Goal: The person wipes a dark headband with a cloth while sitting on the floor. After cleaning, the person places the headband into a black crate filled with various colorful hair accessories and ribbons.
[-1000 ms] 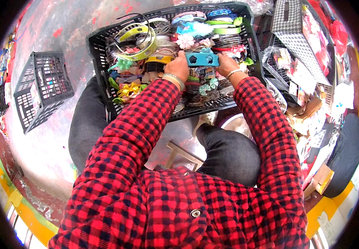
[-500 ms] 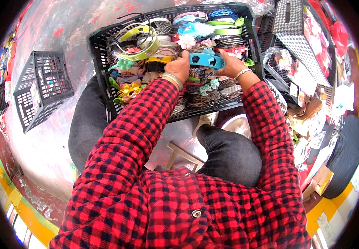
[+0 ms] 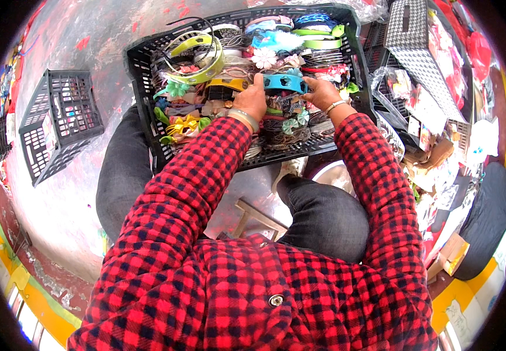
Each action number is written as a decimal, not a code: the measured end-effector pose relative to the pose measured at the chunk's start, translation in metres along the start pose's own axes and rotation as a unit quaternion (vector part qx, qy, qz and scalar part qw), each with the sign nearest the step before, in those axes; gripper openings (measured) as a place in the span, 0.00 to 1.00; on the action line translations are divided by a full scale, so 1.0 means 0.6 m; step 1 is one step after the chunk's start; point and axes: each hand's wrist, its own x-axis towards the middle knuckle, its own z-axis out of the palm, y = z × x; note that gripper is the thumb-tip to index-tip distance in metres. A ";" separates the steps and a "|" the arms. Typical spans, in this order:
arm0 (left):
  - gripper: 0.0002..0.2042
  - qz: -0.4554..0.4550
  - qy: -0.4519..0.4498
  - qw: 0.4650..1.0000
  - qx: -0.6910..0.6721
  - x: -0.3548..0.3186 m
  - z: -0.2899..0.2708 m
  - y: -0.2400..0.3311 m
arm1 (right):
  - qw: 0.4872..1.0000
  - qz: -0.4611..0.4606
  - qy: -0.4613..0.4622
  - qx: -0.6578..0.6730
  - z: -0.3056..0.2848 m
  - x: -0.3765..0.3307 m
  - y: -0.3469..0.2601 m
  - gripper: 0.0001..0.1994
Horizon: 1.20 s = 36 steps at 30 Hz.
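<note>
A blue headband with cut-out shapes is stretched between my two hands, over a black plastic crate full of hair accessories. My left hand closes on its left end, thumb up. At the other end, my right hand pinches it with thumb and fingers. Left of my left hand lies a yellow headband. Beyond are lime-green headbands, a fluffy light-blue hair piece and a white flower. A yellow bow lies at the crate's near left.
A smaller black crate stands on the floor at left. To the right are a patterned grey box, plastic-wrapped goods and cardboard scraps. A wooden stool shows between my legs, beside a white round container.
The blue headband has shifted slightly left and away from me. My right hand has moved a little left, closer to my left hand; both keep hold of the headband.
</note>
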 end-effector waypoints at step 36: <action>0.15 0.210 -0.019 0.977 0.011 -0.072 -0.032 -0.026 | 0.973 -0.172 0.087 -0.123 0.004 -0.027 -0.120 0.18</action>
